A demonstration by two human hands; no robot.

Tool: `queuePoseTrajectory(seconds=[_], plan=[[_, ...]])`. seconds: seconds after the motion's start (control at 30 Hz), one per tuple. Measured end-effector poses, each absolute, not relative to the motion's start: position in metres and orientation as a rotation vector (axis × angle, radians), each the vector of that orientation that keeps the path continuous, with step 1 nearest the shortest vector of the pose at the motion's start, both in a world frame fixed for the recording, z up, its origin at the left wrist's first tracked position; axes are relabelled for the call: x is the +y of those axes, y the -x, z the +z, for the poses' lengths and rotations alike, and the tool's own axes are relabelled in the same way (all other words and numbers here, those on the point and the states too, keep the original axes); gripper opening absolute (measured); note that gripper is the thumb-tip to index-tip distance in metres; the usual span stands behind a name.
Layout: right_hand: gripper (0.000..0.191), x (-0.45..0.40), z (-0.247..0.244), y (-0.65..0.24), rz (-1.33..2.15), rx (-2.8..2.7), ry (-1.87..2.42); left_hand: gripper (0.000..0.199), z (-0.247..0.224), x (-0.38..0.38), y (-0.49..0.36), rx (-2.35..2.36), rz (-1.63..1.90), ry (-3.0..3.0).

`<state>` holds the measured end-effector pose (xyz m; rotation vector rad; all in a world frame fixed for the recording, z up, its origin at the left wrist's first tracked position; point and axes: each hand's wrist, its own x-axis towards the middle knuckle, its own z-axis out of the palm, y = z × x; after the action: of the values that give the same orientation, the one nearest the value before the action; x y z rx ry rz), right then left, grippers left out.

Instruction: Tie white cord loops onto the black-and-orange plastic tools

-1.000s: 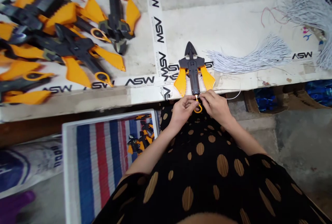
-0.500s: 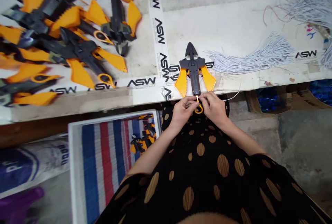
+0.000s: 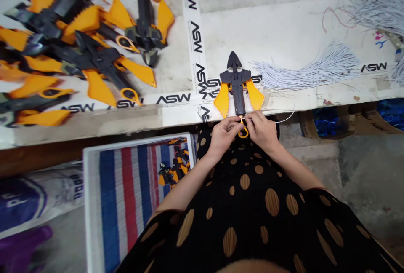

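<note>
Left hand (image 3: 223,137) on ring (image 3: 243,137), right hand (image 3: 263,130) pinching cord (image 3: 286,120)

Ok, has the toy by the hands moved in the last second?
No: the black-and-orange toy shows no visible shift against the ASW tape.

black-and-orange winged toy (image 3: 237,89) across table edge (image 3: 179,115)

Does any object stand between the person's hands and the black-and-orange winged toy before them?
Nothing visible does: the left hand and right hand are at the near end of the winged toy, beside its orange ring. The bundle of white cords lies to the right, the pile of similar toys to the left.
</note>
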<state>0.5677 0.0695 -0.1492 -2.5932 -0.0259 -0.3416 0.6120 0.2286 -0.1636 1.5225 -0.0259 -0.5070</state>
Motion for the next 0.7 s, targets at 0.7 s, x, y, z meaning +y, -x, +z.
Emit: queuePoseTrajectory(seconds=[0.7], plan=[[0.021, 0.069, -0.151, -0.576, -0.362, -0.161, 2.428, 0.029, -0.157, 0.242, -0.632, -0.284, -0.591, -1.77]])
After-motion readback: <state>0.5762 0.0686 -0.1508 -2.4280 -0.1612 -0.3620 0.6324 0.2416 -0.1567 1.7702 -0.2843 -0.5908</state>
